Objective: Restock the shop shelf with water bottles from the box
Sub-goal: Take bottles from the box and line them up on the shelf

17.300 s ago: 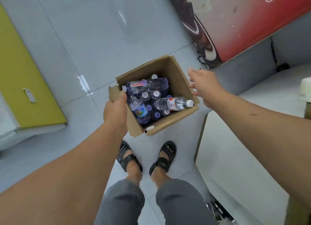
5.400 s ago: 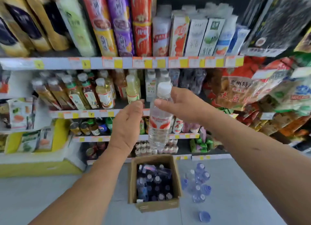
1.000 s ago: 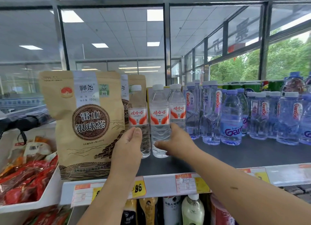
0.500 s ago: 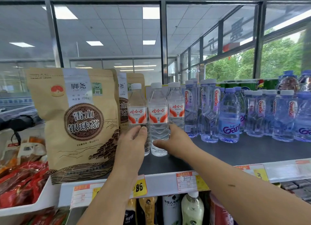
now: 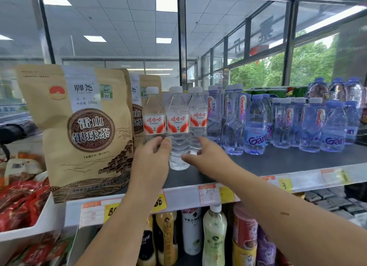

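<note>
The clear water bottle [image 5: 177, 134] with the red and white label stands upright on the dark top shelf [image 5: 278, 162], the nearest of three alike, just proud of its two neighbours. It sits between the two hands. The left hand [image 5: 153, 162] has its thumb and fingers [image 5: 165, 143] against the lower left side of the bottle, below the label; the right hand [image 5: 206, 158] lies at the lower right, thumb pointing across the bottle's front near its base. Both hands are loosely spread, fingers not wrapped round the bottle; whether they press on it or only brush it I cannot tell.

To the left of the left fingers stands a large brown tea pouch [image 5: 83, 126], with more pouches behind it. Beyond the right fingers runs a row of blue-tinted bottles [image 5: 256, 126] with purple lettering, reaching to the far end of the shelf. Under the wrists, price tags [image 5: 210, 194] line the shelf edge, and drinks [image 5: 214, 238] fill the tier below.

The step in hand looks like settling one bottle into its row: it is down and standing, and the hands seem to be squaring it up or letting go. The box is not in view. The next move, I judge, calls for freeing both hands without tipping the bottle, perhaps nudging it back level with its neighbours, then turning down to the box for another. Space on the shelf in front of the blue row leaves room for more.
</note>
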`<state>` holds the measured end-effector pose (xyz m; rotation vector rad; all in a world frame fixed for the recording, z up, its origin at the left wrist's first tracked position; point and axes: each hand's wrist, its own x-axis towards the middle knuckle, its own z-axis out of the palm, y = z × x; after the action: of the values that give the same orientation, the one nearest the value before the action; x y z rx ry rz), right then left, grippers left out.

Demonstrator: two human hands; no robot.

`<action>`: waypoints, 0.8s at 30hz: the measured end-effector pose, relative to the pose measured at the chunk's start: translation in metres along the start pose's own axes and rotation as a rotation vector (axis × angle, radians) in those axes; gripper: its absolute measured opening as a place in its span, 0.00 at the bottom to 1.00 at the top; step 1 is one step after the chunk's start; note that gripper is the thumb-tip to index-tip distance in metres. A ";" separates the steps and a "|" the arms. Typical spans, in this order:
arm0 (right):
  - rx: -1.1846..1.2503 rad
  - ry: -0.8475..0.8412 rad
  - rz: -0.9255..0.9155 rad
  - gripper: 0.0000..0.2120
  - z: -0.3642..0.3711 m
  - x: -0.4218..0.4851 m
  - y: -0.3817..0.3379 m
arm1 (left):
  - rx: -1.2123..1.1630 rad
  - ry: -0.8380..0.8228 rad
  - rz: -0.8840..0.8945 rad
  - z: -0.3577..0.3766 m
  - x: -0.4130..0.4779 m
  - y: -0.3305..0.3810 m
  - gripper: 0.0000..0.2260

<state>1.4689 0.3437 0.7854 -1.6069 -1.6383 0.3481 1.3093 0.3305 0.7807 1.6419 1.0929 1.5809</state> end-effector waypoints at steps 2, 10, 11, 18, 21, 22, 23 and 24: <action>0.017 0.058 -0.009 0.35 -0.010 -0.016 0.006 | -0.021 0.018 0.056 0.004 -0.017 0.005 0.07; 0.089 0.181 -0.086 0.24 -0.050 -0.111 0.047 | -0.202 -0.047 -0.138 0.071 -0.110 0.022 0.10; 0.102 0.173 -0.080 0.24 -0.056 -0.125 0.057 | -0.189 -0.054 -0.172 0.081 -0.125 0.024 0.11; 0.102 0.055 0.057 0.24 -0.092 -0.234 0.164 | -0.110 -0.091 -0.348 0.149 -0.244 -0.010 0.06; 0.075 -0.030 0.205 0.24 -0.088 -0.283 0.224 | -0.052 -0.132 -0.463 0.171 -0.298 -0.047 0.05; 0.064 -0.069 0.263 0.24 -0.082 -0.300 0.246 | -0.042 -0.152 -0.518 0.178 -0.316 -0.064 0.06; 0.054 -0.106 0.322 0.24 -0.074 -0.317 0.268 | -0.035 -0.170 -0.582 0.184 -0.335 -0.081 0.08; 0.047 -0.136 0.378 0.24 -0.065 -0.334 0.290 | -0.028 -0.191 -0.638 0.190 -0.353 -0.099 0.09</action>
<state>1.6789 0.0562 0.5149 -1.8904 -1.4048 0.6969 1.5002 0.0927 0.5018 1.2180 1.3107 0.9986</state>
